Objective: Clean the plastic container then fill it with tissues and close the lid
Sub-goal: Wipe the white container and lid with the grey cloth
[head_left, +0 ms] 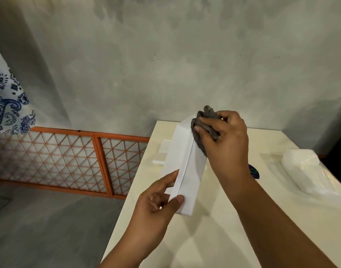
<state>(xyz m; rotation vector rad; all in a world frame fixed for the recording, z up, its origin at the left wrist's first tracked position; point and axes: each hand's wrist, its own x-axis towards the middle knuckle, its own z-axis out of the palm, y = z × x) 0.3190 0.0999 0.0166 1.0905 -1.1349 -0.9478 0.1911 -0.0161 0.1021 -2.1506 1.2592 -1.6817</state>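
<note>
Pinching smooth white box point(185, 167) w/ left grip point(156, 206); right grip point(223, 136) clutching nubby grey rag point(201, 130).

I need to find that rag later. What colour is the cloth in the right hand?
Dark grey cloth, gripped by the right hand; head view.
</note>
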